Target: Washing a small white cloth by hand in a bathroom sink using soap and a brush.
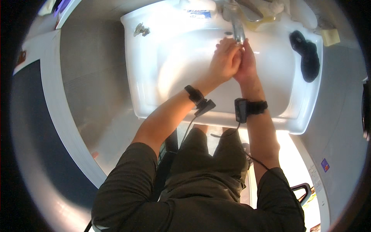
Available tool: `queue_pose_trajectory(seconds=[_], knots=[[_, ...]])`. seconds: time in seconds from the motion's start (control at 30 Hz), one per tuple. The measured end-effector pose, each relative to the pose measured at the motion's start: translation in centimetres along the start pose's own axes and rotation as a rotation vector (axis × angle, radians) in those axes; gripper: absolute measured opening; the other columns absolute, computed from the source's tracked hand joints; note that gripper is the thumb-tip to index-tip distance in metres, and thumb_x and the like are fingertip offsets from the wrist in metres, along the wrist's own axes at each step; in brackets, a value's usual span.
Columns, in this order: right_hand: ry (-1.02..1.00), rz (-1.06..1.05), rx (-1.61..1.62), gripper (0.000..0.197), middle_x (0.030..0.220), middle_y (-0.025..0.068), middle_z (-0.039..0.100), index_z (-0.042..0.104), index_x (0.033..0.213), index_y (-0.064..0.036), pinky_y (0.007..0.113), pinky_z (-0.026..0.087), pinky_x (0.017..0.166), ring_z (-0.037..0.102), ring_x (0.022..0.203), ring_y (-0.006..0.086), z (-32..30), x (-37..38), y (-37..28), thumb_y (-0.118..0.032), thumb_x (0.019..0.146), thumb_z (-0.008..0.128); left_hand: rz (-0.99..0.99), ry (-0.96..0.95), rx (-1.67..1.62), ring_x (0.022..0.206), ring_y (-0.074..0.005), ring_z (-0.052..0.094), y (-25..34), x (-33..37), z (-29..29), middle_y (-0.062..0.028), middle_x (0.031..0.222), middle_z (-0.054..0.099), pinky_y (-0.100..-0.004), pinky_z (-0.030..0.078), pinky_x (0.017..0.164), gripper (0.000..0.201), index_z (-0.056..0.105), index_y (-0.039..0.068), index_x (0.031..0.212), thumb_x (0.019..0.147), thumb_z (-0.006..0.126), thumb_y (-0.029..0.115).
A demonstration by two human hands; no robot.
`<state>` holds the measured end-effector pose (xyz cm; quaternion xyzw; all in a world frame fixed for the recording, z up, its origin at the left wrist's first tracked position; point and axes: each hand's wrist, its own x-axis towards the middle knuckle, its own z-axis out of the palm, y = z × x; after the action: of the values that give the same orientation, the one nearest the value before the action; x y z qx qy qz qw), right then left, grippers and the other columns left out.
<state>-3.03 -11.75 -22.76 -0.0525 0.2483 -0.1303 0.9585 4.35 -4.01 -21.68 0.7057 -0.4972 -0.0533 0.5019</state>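
Below the metal tap (pixel 237 27), my two hands are pressed together over the white basin (pixel 185 65). My left hand (pixel 225 63) lies across my right hand (pixel 248 65), and both are closed against each other. The right thumb points up beside the tap's spout. Between the palms, anything small is hidden. I cannot make out whether water is running.
Crumpled black cloth (pixel 307 58) lies on the basin's right rim. At the left rim sits a small metal fitting (pixel 141 29). A white and blue package (pixel 199 11) rests at the back, near a yellowish translucent item (pixel 261 23). A yellow block (pixel 330 37) is at the far right.
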Motion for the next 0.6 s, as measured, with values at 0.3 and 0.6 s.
queue_pose_trajectory(seconds=[0.3,0.6], knots=[[0.051,-0.012,-0.044,0.079,0.133,0.0195,0.056,0.046,0.14,-0.0047,0.048,0.041,0.111,0.054,0.127,0.0329,1.4,-0.9,-0.3,-0.071,0.1,0.028,0.048,0.076,0.036,0.081,-0.0342,0.066,-1.5,0.6,1.9,-0.0172,0.096,0.066,-0.0432,0.054,0.067,0.014,0.065,0.001,0.099,0.09,0.066,0.013],[0.128,-0.051,-0.004,0.061,0.139,0.0148,0.054,0.045,0.143,-0.0038,0.048,0.04,0.109,0.051,0.127,0.0324,1.9,-2.3,0.6,-0.052,0.107,0.032,-0.383,-0.041,-0.212,0.065,-0.0406,0.064,-3.5,5.1,2.5,-0.0217,0.071,0.065,-0.0421,0.05,0.058,0.02,0.065,0.002,0.081,0.08,0.071,0.021]])
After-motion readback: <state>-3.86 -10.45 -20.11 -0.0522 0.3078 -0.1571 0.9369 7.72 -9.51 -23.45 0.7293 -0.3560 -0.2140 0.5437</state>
